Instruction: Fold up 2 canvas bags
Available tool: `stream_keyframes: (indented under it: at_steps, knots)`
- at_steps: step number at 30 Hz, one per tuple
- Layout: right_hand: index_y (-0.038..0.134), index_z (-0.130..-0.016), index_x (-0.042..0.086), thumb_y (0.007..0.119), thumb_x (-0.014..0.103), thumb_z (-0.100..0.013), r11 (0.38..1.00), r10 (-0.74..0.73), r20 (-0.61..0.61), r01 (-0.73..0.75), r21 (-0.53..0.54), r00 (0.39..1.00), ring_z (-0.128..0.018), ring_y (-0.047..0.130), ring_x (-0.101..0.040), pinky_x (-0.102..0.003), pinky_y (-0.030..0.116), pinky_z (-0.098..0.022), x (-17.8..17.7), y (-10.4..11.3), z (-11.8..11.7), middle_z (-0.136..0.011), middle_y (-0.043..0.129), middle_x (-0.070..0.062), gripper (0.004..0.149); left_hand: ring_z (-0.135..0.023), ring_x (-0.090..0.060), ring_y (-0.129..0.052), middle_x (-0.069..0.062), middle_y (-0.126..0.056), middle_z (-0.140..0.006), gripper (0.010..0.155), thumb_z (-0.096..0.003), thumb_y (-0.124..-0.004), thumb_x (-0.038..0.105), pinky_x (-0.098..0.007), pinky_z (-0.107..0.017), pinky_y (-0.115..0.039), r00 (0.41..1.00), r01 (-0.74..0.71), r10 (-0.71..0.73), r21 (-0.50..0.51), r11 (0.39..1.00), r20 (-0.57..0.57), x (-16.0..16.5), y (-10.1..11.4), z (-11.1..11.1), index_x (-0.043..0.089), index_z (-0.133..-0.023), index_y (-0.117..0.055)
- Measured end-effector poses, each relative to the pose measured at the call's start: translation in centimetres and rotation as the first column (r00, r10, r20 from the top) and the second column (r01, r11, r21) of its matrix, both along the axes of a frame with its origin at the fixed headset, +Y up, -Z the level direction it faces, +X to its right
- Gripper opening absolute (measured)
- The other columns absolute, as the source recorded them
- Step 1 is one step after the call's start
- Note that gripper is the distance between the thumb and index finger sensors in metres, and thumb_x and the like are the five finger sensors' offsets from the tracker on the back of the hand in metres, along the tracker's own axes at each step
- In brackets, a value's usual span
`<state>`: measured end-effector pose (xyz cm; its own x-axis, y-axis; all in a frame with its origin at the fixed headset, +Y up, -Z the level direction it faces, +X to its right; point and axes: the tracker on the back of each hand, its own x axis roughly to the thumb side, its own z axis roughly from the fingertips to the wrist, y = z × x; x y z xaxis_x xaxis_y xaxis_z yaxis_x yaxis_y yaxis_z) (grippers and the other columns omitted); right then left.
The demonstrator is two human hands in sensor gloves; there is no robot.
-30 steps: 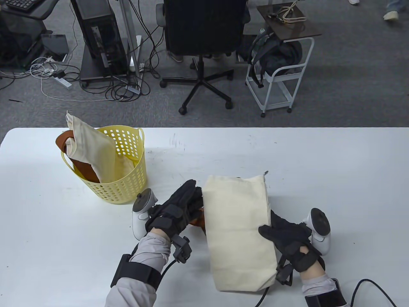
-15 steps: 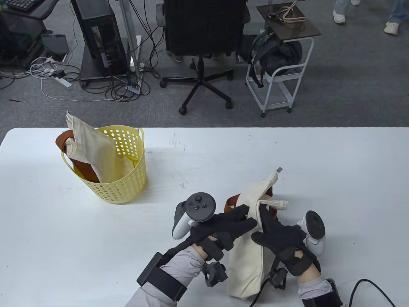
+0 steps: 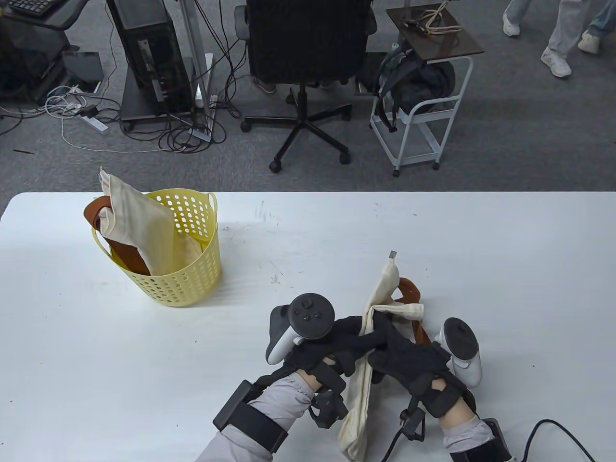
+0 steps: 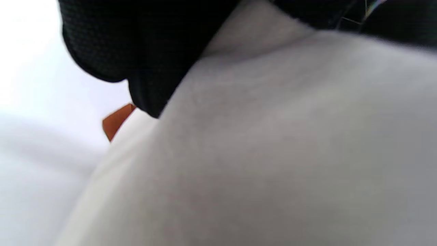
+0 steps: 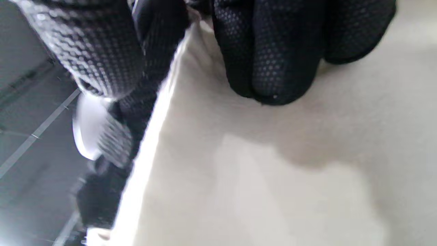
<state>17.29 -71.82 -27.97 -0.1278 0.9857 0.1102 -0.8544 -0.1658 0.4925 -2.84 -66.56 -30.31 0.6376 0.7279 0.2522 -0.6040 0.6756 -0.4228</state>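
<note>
A cream canvas bag [image 3: 358,409] with brown straps [image 3: 410,289] stands on edge between my hands near the table's front. My left hand [image 3: 344,339] grips its left face and my right hand [image 3: 402,353] grips its right face, pressing the cloth together. The cloth fills the left wrist view [image 4: 273,153] and the right wrist view [image 5: 273,177], where my right fingers [image 5: 273,61] press on it. A second cream canvas bag [image 3: 137,219] with a brown strap sticks out of the yellow basket [image 3: 192,274] at the back left.
The white table [image 3: 505,269] stretches left and right of my hands. Beyond its far edge are an office chair [image 3: 308,72], a white cart [image 3: 418,120] and computer gear on the floor. A cable [image 3: 553,428] lies at the front right.
The bag lay flat a second ago. My left hand swept over from its left edge, and both hands have lifted and squeezed it up on edge.
</note>
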Motion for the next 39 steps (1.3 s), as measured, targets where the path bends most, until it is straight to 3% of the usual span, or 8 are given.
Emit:
stream_keyframes:
  at_steps: [5,10,14,18,23,28,34,39]
  knots:
    - [0.036,-0.107,0.008,0.088,0.025,-0.046,0.998,-0.029,0.052,0.031,-0.048,0.998,-0.044,0.094,-0.028,-0.057,0.072,-0.052,0.2,0.2,0.0,-0.070,0.088,-0.021,0.082,-0.054,-0.035,-0.106,-0.022,-0.101,-0.075,0.073,-0.0547,-0.085,0.052,-0.051,-0.043,-0.085,0.997,-0.063,0.065,-0.071,0.995,0.030,-0.2,-0.6,-0.5,-0.008,-0.096,-0.079]
    - [0.052,-0.106,0.017,0.084,0.020,-0.046,0.986,-0.124,0.069,0.131,-0.104,0.990,-0.040,0.095,-0.028,-0.058,0.072,-0.051,1.2,-0.5,-0.7,-0.066,0.092,-0.021,0.068,-0.059,-0.036,-0.104,-0.022,-0.098,-0.080,0.071,-0.0551,-0.085,0.048,-0.052,-0.046,-0.084,0.976,-0.198,0.212,-0.192,0.961,0.057,-1.2,-1.8,-1.3,-0.007,-0.099,-0.075]
    - [0.059,-0.104,0.019,0.082,0.017,-0.046,0.969,-0.216,0.076,0.223,-0.107,0.973,-0.041,0.094,-0.029,-0.058,0.071,-0.052,2.0,-0.4,-1.1,-0.069,0.092,-0.020,0.062,-0.062,-0.036,-0.103,-0.022,-0.097,-0.082,0.056,-0.0597,-0.083,0.034,-0.053,-0.048,-0.083,0.932,-0.342,0.362,-0.272,0.900,0.026,-2.5,-2.1,-2.2,-0.004,-0.101,-0.075]
    - [0.062,-0.103,0.019,0.081,0.015,-0.046,0.969,-0.240,0.215,0.245,0.005,0.947,-0.043,0.093,-0.031,-0.059,0.070,-0.053,4.9,0.8,-1.7,-0.071,0.092,-0.020,0.060,-0.065,-0.034,-0.102,-0.017,-0.096,-0.084,0.050,-0.0620,-0.079,0.030,-0.052,-0.052,-0.081,0.895,-0.446,0.428,-0.212,0.870,-0.124,-5.3,-0.7,-3.3,0.007,-0.106,-0.073]
    - [0.061,-0.104,0.023,0.078,0.014,-0.048,0.970,-0.220,0.426,0.151,0.189,0.878,-0.051,0.091,-0.032,-0.061,0.066,-0.057,9.1,1.6,-1.8,-0.079,0.089,-0.017,0.059,-0.077,-0.027,-0.096,-0.007,-0.090,-0.094,0.049,-0.0658,-0.073,0.035,-0.050,-0.063,-0.076,0.759,-0.645,0.624,-0.087,0.759,-0.186,-9.6,1.1,-4.5,0.024,-0.113,-0.061]
    - [0.057,-0.104,0.024,0.077,0.013,-0.049,0.955,-0.288,0.563,0.190,0.227,0.774,-0.056,0.089,-0.032,-0.061,0.064,-0.059,9.7,1.1,-1.4,-0.083,0.086,-0.016,0.059,-0.082,-0.026,-0.092,-0.004,-0.086,-0.098,0.050,-0.0679,-0.069,0.036,-0.051,-0.068,-0.071,0.628,-0.773,0.737,-0.097,0.627,-0.250,-11.9,-0.9,-4.9,0.031,-0.115,-0.054]
    - [0.061,-0.104,0.022,0.076,0.009,-0.050,0.990,0.017,0.586,-0.096,0.105,0.810,-0.058,0.088,-0.037,-0.064,0.061,-0.058,9.3,1.0,-1.5,-0.085,0.083,-0.025,0.059,-0.076,-0.029,-0.095,-0.008,-0.089,-0.093,0.050,-0.0660,-0.072,0.032,-0.053,-0.063,-0.074,0.681,-0.678,0.579,-0.089,0.730,-0.448,-13.2,-5.9,-4.5,0.025,-0.113,-0.058]
    - [0.071,-0.101,0.010,0.077,0.010,-0.049,0.888,0.458,0.436,-0.418,-0.191,0.775,-0.065,0.086,-0.041,-0.066,0.058,-0.059,8.5,-0.1,-2.0,-0.090,0.078,-0.029,0.052,-0.080,-0.038,-0.091,-0.017,-0.085,-0.097,0.062,-0.0653,-0.072,0.033,-0.058,-0.063,-0.070,0.822,-0.467,0.277,-0.312,0.827,-0.497,-13.9,-10.1,-3.6,0.005,-0.115,-0.048]
